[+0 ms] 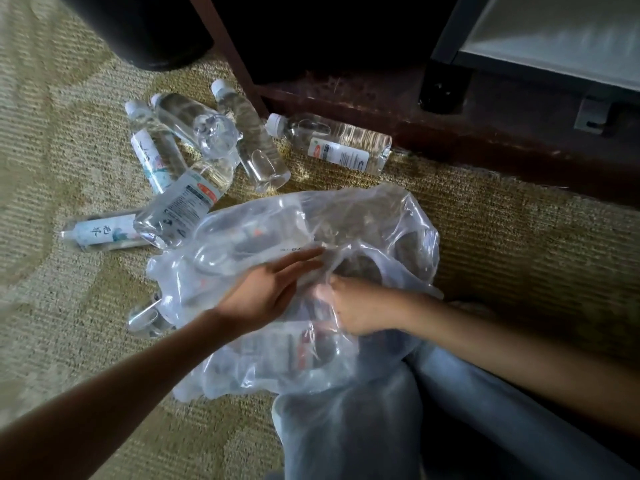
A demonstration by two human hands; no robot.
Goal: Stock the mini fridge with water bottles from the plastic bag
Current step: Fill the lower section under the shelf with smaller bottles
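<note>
A clear plastic bag (391, 216) lies crumpled on the carpet in front of me, with bottles still showing through it. My left hand (266, 292) rests flat on the bag with straight fingers. My right hand (356, 306) has its fingers curled into the bag's plastic near the opening. Several water bottles lie loose on the carpet to the upper left, among them one with a white label (332, 143) and one with a printed label (180, 206). Another bottle (145, 318) pokes out under the bag's left edge. The mini fridge's open door (554, 32) shows at the top right.
A dark wooden cabinet base (450, 133) runs along the back, with a post (228, 46) beside the bottles. A black bin (145, 29) stands at the top left. My knees in jeans (363, 427) are at the bottom. Patterned carpet (69, 341) covers the floor.
</note>
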